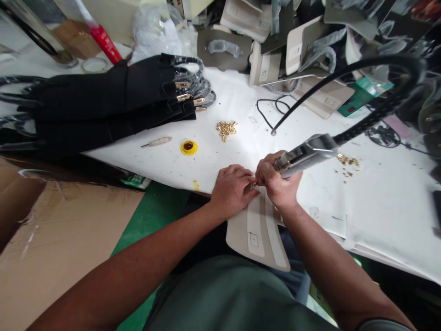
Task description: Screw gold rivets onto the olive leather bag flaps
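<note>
A beige panel [257, 236] with a lighter strip and a small drawn rectangle hangs over the table's front edge. On its upper end lies my left hand [234, 188], thumb and fingertips closing on the panel near a small part too tiny to make out. My right hand [279, 181] is wrapped round a grey metal power screwdriver [306, 154], whose tip end points at my left fingertips. From the tool's rear a black cable curves up to the right. The tool's very tip is hidden by my right fingers.
Gold fittings [226, 130] lie in a pile ahead, more [348, 162] at right. Left of the pile are a yellow round container [189, 147] and an awl [156, 142]. Black bag pieces [103, 101] are stacked at left, beige panels [313, 94] at back. A cardboard box [69, 253] stands lower left.
</note>
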`<state>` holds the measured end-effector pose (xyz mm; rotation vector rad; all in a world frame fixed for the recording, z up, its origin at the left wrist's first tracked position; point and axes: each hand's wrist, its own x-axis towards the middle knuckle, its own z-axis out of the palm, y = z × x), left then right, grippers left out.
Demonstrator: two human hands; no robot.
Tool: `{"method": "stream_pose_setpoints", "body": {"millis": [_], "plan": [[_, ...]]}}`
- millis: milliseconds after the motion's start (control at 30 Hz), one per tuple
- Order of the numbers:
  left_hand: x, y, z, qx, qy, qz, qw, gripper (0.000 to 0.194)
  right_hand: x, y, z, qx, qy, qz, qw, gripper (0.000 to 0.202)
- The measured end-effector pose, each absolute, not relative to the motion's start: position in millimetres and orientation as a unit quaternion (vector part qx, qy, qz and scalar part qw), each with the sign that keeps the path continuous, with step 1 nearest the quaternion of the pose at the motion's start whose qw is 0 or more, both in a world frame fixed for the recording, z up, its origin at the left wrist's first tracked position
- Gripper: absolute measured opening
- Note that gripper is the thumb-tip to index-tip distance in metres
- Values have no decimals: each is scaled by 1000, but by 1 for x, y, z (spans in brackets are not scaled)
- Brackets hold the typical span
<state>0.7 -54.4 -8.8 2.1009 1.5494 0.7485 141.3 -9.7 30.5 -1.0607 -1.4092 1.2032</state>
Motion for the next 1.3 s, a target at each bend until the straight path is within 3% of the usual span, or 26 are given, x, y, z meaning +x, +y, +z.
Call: {"method": "stream_pose_setpoints", "body": {"millis": [300,433,500,633,767,867,1033,1167,1300], "plan": [[2,-57,-4,760,568,256,185,29,140,-6,57,-423,-581,494,489,55],[5,-55,-1,757,573,253,184,47,162,-5,82,-478,-598,396,506,51],[5,-52,1,752,580,249,191,54,184,-5,84,-529,-648,314,449,50],[4,-41,9,721,604,253,225,60,233,-3,58,-639,-719,171,211,47],[1,-39,16,673,610,280,312,45,265,-4,26,-673,-725,121,81,47],[-3,-52,18,621,602,329,380,36,279,-17,19,-682,-712,107,127,46],[-13,-93,21,497,609,442,433,54,286,-92,22,-653,-628,177,384,42],[-19,-130,20,327,590,568,472,57,259,-170,22,-637,-470,413,449,57],[-24,-164,12,286,590,589,472,52,227,-199,26,-510,-331,649,458,48]]}}
